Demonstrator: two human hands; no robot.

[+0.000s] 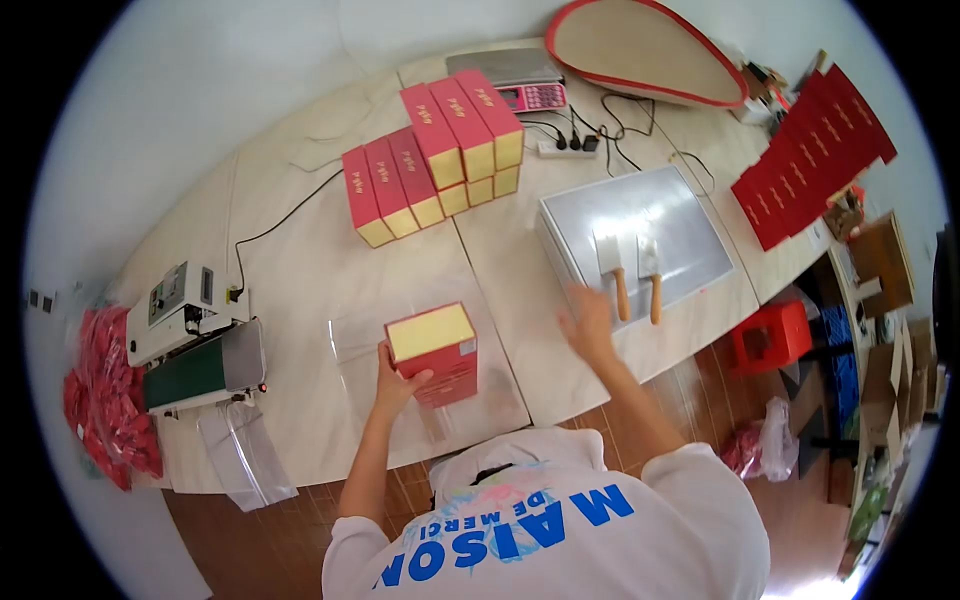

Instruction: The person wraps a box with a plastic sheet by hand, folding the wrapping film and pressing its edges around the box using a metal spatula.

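Note:
A red box with a pale yellow end point(432, 333) stands upright on the table over clear plastic film. My left hand point(402, 383) grips its left and near side, thumb across the red face. To the right, my right hand point(590, 325) is over the table beside the near-left corner of a silver metal case point(640, 215). Its fingers are apart, slightly blurred, and nothing shows in them. Two scrapers with wooden handles point(621, 294) point(656, 298) lie on the case, just right of that hand.
Stacked red boxes point(440, 150) stand at the back, near a scale point(505, 68) and a power strip point(565, 150). A sealing machine point(180, 310) and red bags point(105, 400) are at left. Red sheets point(815, 155) lie at right. A red stool point(772, 337) is on the floor.

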